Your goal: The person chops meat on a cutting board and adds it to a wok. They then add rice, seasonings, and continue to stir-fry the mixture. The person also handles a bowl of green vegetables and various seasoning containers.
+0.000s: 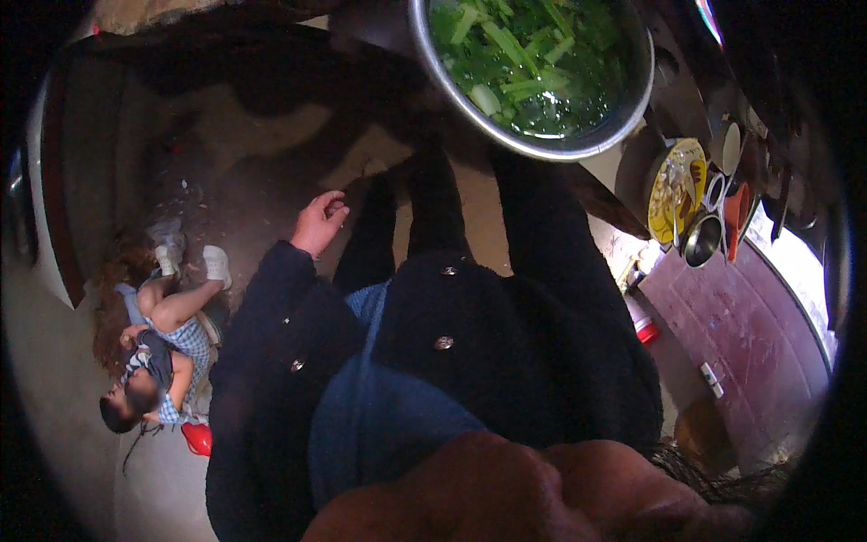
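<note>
My left hand (320, 220) hangs at my left side, its fingers loosely curled with nothing visible in them. Ahead of me, at the top of the view, is a round metal pot (467, 112) with a shiny rim. Inside it, chopped green vegetables (518, 51) with stalks lie in clear liquid. My right sleeve (542, 210) runs up to the pot's near rim; my right hand is out of view, so its hold on the pot does not show.
On the right, a yellow plate (698, 162) with food and a spoon stands near a metal ladle (703, 240) and other utensils. A pinkish door panel (738, 332) is below them. At left, a seated person (179, 339) is near a red object (196, 439) on the floor.
</note>
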A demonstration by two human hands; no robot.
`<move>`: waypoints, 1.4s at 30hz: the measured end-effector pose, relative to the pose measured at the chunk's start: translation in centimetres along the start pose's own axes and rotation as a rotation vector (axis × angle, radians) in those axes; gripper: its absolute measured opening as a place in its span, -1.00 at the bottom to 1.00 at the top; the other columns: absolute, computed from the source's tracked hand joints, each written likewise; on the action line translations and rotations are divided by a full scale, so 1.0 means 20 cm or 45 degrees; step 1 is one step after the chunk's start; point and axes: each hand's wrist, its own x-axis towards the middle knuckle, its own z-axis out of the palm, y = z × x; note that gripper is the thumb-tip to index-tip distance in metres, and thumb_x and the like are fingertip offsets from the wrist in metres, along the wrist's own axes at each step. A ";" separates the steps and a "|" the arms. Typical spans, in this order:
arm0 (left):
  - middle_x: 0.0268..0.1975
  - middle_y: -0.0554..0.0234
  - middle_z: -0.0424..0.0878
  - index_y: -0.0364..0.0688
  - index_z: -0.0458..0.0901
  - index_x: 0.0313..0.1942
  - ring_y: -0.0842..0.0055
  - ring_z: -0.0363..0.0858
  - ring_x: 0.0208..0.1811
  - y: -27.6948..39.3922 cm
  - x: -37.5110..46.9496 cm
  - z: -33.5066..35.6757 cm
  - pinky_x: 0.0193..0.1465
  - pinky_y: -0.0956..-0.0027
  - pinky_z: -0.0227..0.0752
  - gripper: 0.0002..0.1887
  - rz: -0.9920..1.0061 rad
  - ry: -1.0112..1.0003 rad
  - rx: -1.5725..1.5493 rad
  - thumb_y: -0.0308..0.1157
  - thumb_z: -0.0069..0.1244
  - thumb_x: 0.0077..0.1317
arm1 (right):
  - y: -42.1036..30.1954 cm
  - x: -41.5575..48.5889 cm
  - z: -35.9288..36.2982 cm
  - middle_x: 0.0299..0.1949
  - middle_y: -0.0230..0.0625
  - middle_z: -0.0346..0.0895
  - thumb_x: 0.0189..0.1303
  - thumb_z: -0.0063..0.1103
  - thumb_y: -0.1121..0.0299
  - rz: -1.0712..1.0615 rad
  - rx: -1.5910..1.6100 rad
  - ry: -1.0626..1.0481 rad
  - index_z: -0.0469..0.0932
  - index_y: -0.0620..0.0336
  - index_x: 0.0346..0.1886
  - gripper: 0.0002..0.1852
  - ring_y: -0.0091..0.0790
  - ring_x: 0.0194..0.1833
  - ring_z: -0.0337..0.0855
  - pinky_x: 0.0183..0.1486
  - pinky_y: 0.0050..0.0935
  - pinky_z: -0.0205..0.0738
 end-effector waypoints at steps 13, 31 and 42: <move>-0.16 0.24 0.63 -0.24 0.53 0.02 0.54 0.56 -0.13 0.55 -0.07 -0.25 -0.02 0.48 0.39 -0.69 0.200 -0.079 -0.092 -0.37 0.03 0.28 | -0.04 -0.27 -0.12 -0.04 -0.07 0.55 0.19 0.12 0.08 -0.291 0.158 -0.290 0.45 0.18 0.10 -0.51 -0.12 0.00 0.55 0.07 -0.22 0.41; -0.32 0.30 0.66 -0.36 0.63 -0.21 0.67 0.56 -0.29 2.24 0.31 -1.16 -0.21 0.54 0.42 -0.78 1.196 0.405 0.430 -0.36 0.03 0.29 | 0.10 -1.02 -1.20 -0.04 -0.15 0.57 0.26 0.11 0.14 -0.492 0.783 -0.371 0.47 0.24 0.07 -0.57 -0.25 -0.02 0.57 0.06 -0.34 0.41; -0.01 0.05 0.61 -0.08 0.61 0.00 0.17 0.55 0.04 3.19 1.38 -1.39 0.13 0.22 0.40 -0.66 1.211 0.655 0.952 -0.36 -0.05 0.19 | -0.12 -1.08 -1.24 -0.20 -0.28 0.59 0.24 0.18 0.28 0.006 1.253 0.163 0.46 0.27 0.07 -0.61 -0.51 -0.18 0.54 -0.10 -0.48 0.45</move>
